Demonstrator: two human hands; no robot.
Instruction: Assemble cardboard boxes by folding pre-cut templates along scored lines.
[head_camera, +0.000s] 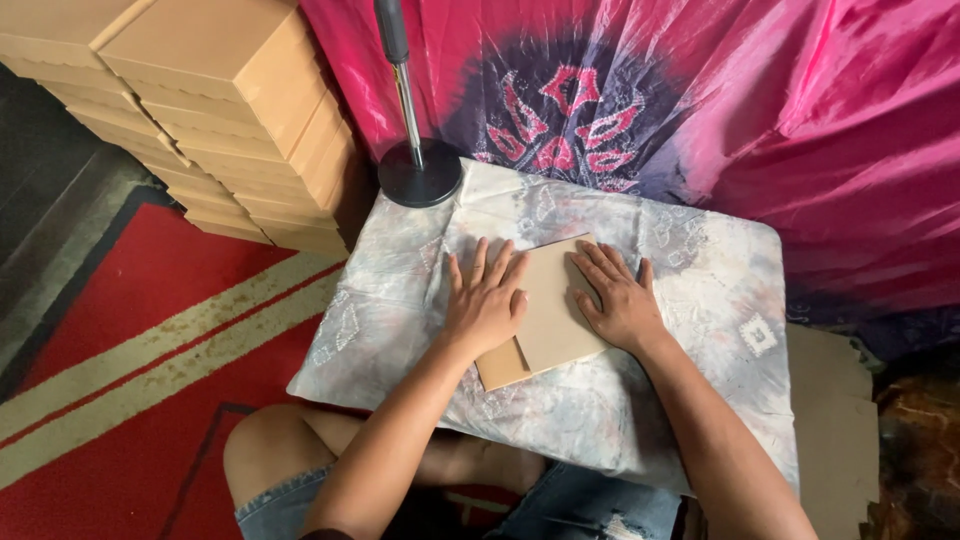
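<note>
Both your hands lie flat on a folded piece of brown cardboard (548, 305) in the middle of the small table (720, 300), which is draped in a pale tie-dye cloth. Your left hand (487, 300) presses on the cardboard's left side with its fingers spread, palm down, gripping nothing. Your right hand (622, 298) rests the same way on the right side, fingers pointing away from you, also open and holding nothing. The cardboard sits slightly skewed, and a second layer shows at its near left corner.

To do this pressing well, keep both palms flat and the pressure even, so the sheet does not slide on the loose cloth. Work your fingertips along the crease line rather than the middle of the panel, and check that the layers line up at that near corner before you bear down.

A stack of flat brown cardboard boxes (230, 110) stands on the floor to the upper left, well apart from your hands. The round black base of a stand (420, 172) sits on the table's far left corner, with a pink and purple cloth (800, 120) hanging behind
</note>
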